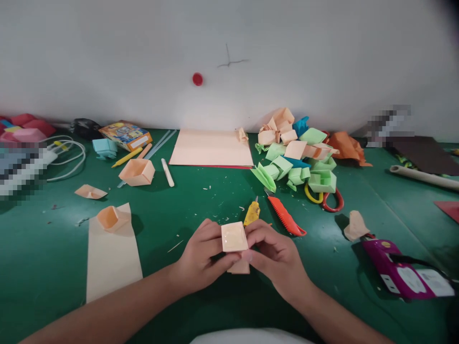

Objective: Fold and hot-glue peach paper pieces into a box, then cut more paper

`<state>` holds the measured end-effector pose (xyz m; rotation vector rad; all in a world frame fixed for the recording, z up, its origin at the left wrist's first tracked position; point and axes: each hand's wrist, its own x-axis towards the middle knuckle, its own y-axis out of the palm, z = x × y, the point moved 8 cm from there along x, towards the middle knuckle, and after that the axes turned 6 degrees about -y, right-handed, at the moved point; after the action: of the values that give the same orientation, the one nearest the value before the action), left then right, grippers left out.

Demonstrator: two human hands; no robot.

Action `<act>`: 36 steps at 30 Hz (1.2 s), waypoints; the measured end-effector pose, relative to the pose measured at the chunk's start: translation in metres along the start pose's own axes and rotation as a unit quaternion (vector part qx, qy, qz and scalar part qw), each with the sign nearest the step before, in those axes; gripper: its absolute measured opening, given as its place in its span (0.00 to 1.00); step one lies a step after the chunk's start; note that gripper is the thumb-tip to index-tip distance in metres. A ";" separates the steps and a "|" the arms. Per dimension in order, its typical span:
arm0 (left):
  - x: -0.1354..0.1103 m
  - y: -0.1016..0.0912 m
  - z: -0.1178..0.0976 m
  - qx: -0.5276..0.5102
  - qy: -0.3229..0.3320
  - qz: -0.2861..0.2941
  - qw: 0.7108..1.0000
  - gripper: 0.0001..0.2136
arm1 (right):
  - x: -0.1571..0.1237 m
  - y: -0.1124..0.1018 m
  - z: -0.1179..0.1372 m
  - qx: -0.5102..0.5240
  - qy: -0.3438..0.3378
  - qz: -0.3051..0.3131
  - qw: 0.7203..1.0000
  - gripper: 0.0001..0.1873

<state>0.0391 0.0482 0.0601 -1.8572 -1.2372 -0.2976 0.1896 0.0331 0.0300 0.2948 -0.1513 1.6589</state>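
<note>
Between both hands, low in the middle of the head view, is a small peach folded paper box, its square face turned up with a glossy patch on it. My left hand grips its left side, thumb along the lower edge. The fingers of my right hand pinch its right edge. More peach paper shows under the thumbs; how it joins the box is hidden. Just beyond the hands lie a yellow glue gun, partly covered by my right hand, and a red-orange cutter.
Folded green and peach paper pieces are heaped at the back right, above scissors. Peach sheets lie against the wall. On the left are an open paper box and a paper strip; a purple power strip is right.
</note>
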 end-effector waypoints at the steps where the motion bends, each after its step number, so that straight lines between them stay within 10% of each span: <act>1: 0.000 0.001 0.001 -0.002 -0.009 0.006 1.000 0.12 | 0.001 -0.002 -0.001 0.008 0.003 -0.002 1.000 0.05; 16: 0.023 -0.013 -0.008 0.019 -0.008 0.127 0.992 0.10 | 0.003 -0.009 0.011 -0.037 -0.015 0.016 0.999 0.05; 21: 0.052 -0.093 0.049 0.209 -0.169 0.026 0.963 0.12 | 0.007 -0.020 0.015 -0.052 -0.010 -0.011 0.999 0.07; 27: 0.037 -0.184 0.125 0.453 -0.436 0.004 0.778 0.35 | 0.013 -0.024 0.022 -0.037 -0.027 -0.021 0.999 0.08; 36: 0.018 -0.174 0.166 0.377 -0.446 0.062 0.809 0.33 | 0.012 -0.028 0.020 -0.099 -0.030 -0.029 0.994 0.08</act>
<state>-0.1397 0.2095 0.0620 -1.3161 -1.4872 1.1294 0.2179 0.0423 0.0505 0.1975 -0.3465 1.5647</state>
